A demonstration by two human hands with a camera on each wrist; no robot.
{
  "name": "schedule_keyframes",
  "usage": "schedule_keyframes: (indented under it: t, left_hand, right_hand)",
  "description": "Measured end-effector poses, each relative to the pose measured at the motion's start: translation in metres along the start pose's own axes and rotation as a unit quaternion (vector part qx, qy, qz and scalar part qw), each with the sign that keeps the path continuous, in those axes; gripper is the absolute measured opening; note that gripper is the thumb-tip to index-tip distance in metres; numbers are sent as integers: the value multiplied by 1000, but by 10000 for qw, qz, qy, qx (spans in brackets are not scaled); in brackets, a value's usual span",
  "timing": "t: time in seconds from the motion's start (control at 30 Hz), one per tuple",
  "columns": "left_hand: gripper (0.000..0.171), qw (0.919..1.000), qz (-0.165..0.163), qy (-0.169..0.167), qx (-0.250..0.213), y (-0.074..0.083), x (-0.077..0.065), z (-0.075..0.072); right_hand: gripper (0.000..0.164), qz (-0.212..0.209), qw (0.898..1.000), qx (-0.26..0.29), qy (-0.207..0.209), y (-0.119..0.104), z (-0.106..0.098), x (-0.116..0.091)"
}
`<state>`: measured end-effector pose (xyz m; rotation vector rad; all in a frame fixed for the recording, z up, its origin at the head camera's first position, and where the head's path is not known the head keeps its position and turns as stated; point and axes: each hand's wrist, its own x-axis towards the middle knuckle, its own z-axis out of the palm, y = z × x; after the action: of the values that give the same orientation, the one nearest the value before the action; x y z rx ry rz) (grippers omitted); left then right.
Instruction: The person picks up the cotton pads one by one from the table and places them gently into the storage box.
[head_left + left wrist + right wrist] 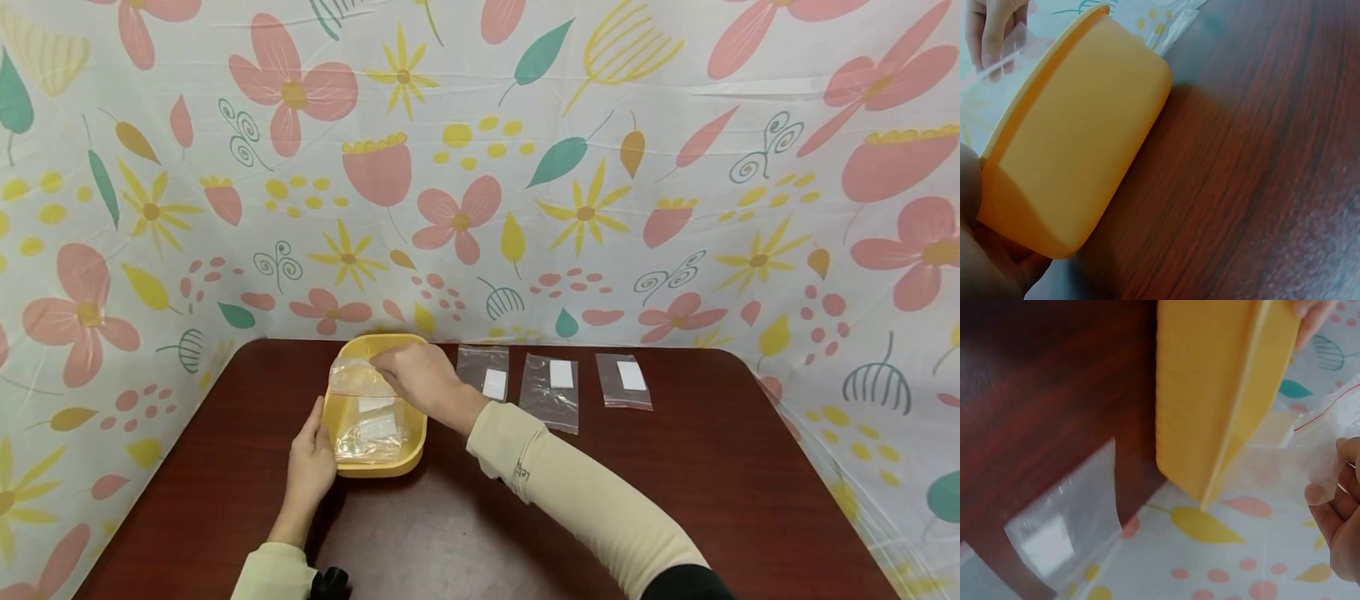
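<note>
The right hand [420,375] had the action, up over the far half of the yellow plastic tub [417,433], thumb and fingers pinching the clear film of a zip bag [356,377]. A thin red line ran across that bag, and the right wrist view caught its film between the fingertips, just beside the tub's rim. How far down it reached was hard to call, with so much clear film overlapping.

On the other side, the left hand [313,454] gripped the tub's left wall, thumb up by the rim and fingers against the outside. Down inside, crinkled clear packaging [371,450] with white pieces showing through lay toward the near end.

Over to the right, three bags lay flat in a row along the back of the dark reddish-brown table [712,467]: the first [480,362] nearest the tub, the second [551,408] in the middle, the third [622,392] farthest out. A white rectangle showed on each. Cream sleeves [585,483] covered both forearms, and behind it all hung a white cloth [457,100] printed with pink, yellow and green flowers and leaves.
</note>
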<state>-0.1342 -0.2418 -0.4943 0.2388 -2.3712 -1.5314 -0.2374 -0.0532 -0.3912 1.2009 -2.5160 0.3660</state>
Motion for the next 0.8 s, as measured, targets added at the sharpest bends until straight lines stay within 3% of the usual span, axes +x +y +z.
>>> schedule_keyframes:
  t: [0.8]
  left_hand:
    - [49,9999,-56,-5,112,-1,-2,-1]
  right_hand:
    - [22,353,9873,-422,-1491,-28,59,-23]
